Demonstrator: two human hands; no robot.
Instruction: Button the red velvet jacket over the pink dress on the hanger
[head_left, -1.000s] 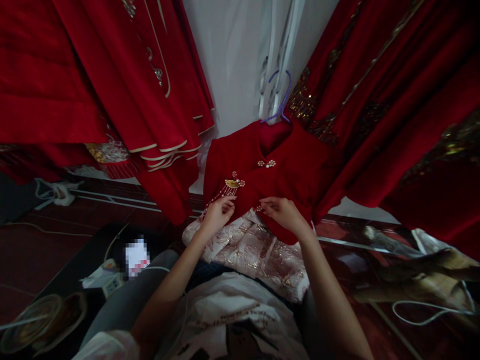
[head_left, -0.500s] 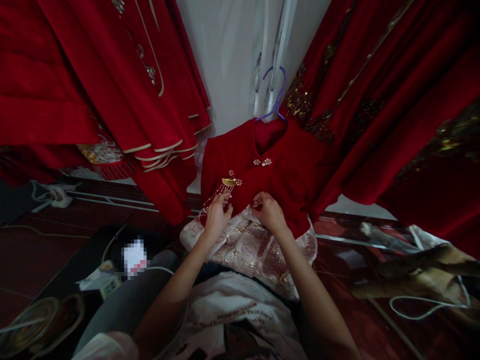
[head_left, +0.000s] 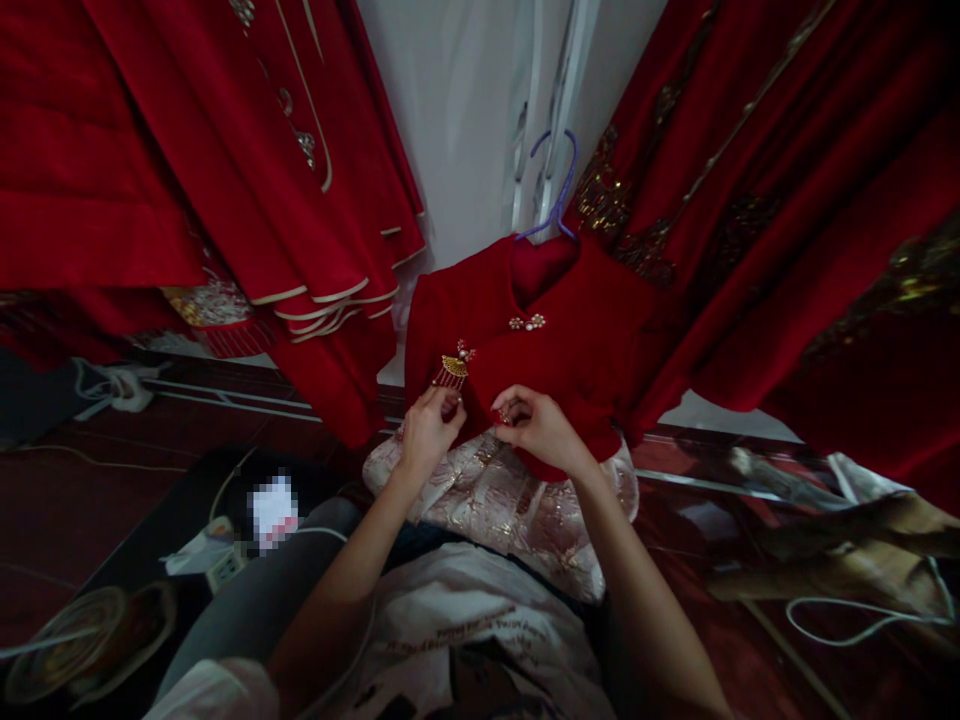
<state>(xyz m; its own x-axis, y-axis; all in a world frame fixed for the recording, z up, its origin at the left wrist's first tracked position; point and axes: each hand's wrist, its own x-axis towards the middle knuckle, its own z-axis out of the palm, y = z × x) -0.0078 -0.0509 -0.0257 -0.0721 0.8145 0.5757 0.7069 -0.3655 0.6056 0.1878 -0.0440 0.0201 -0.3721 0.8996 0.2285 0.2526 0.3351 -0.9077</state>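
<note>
A short-bodied red garment [head_left: 570, 360] on a purple hanger [head_left: 557, 205] drapes down toward my lap, over a pale pink cloth with gold pattern [head_left: 517, 510]. On its front are a beaded clasp [head_left: 527, 322] and a gold fan-shaped brooch [head_left: 454, 366] with bead strands. My left hand [head_left: 431, 430] pinches the lower ends of these strands, its fingers pressed together. Thumb and fingers of my right hand [head_left: 541, 428] are curled around a small beaded ornament [head_left: 505, 415] at the garment's lower front. The fingers partly hide that ornament.
Red garments [head_left: 247, 150] hang at left, and more with gold sequins [head_left: 757, 220] at right. A black surface [head_left: 172, 530] beside my leg carries a power strip [head_left: 225, 570] and a round clear container [head_left: 67, 645]. Rolled material and a white cord [head_left: 832, 632] lie at right.
My left hand has shifted slightly left and down, and the bead strands now hang steeper beneath the brooch. My right hand's fingers have turned and reach further left around the ornament.
</note>
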